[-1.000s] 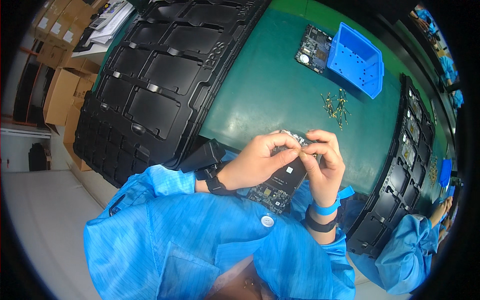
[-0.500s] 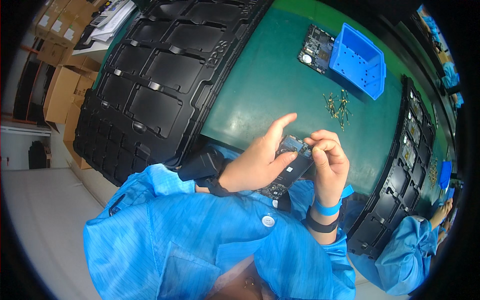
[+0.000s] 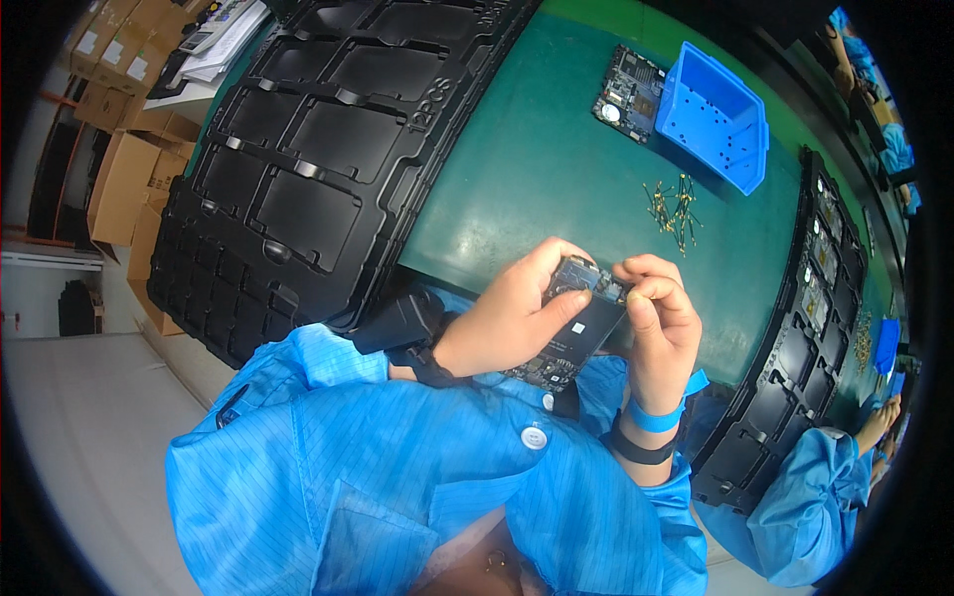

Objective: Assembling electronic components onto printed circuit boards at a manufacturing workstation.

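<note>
In my left hand [image 3: 502,323] is an opened phone body [image 3: 581,348], tilted over my lap at the table's near edge. It has a black middle and bare circuit board at both ends, and my left thumb lies across its upper part. My right hand [image 3: 664,333] is at the upper right corner of the phone body, with thumb and index finger pinched together. What lies between those fingertips is too small to make out. Farther off on the green mat is a loose pile of short thin cables [image 3: 678,214] with gold-coloured ends.
A blue bin [image 3: 711,89] stands at the far right beside a circuit board [image 3: 628,94] on the green mat [image 3: 507,169]. Large black moulded trays flank it: one at left [image 3: 383,189], another at right [image 3: 747,432] holding several boards. A co-worker's hand [image 3: 878,422] shows at the right edge.
My left index finger has come down from pointing outward to the phone body's upper edge. The phone body has shifted slightly. My right hand has moved a little rightward, still pinched.
</note>
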### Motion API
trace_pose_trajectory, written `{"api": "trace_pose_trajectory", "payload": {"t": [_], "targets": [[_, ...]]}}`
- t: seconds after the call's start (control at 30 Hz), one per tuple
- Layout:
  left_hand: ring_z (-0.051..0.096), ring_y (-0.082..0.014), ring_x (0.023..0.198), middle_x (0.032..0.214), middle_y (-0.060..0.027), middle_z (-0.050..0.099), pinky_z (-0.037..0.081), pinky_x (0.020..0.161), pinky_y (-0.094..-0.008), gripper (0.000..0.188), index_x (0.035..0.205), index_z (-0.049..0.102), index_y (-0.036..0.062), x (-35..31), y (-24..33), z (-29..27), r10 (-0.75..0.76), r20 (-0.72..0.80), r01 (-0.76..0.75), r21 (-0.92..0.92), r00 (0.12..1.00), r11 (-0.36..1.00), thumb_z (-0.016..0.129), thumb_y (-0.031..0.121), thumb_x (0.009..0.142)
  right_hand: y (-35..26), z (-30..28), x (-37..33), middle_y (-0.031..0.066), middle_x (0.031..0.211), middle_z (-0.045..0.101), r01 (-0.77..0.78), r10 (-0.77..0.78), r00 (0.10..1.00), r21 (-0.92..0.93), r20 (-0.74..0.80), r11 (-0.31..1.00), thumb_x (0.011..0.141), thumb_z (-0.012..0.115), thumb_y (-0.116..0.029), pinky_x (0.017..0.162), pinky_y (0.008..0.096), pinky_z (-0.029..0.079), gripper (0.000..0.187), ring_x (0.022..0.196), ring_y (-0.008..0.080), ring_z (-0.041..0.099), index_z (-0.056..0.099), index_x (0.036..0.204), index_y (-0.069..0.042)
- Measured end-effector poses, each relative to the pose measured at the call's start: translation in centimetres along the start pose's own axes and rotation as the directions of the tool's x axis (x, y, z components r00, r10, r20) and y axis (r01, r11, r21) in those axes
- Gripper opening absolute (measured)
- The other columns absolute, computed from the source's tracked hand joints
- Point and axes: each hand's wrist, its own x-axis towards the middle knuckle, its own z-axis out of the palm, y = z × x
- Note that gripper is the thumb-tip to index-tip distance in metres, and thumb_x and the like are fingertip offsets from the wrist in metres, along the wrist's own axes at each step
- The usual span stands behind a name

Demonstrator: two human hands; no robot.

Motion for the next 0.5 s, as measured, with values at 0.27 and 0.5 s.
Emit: {"api": "trace_pose_trajectory", "payload": {"t": [0.27, 0.5], "targets": [[0.053, -0.0163, 0.095, 0.103, -0.0101, 0.052, 0.044, 0.084, -0.0325, 0.018, 0.106, 0.039, 0.0011, 1.5, 0.4, -0.7, 0.039, -0.525, -0.393, -0.583, 0.850, 0.711, 0.044, 0.006, 0.089, -0.5, 0.5, -2.7, 0.0112, 0.114, 0.049, -0.210, 0.218, 0.976, 0.204, -0.014, 0.956, 0.077, 0.059, -0.003, 0.089, 0.0342, 0.038, 0.003, 0.103, 0.0214, 0.049, 0.057, 0.075, -0.004], [0.054, -0.0174, 0.095, 0.104, -0.0111, 0.052, 0.045, 0.083, -0.0324, 0.024, 0.108, 0.038, 0.0010, 1.1, -0.1, 0.2, -0.017, -0.366, -0.240, -0.644, 0.930, 0.726, 0.048, 0.005, 0.087, -0.9, 0.1, -2.3, 0.0046, 0.087, 0.053, -0.099, 0.119, 0.985, 0.150, -0.127, 0.984, 0.078, 0.059, 0.000, 0.076, 0.0233, 0.039, 0.004, 0.083, 0.0129, 0.051, 0.057, 0.080, 0.000]]}}
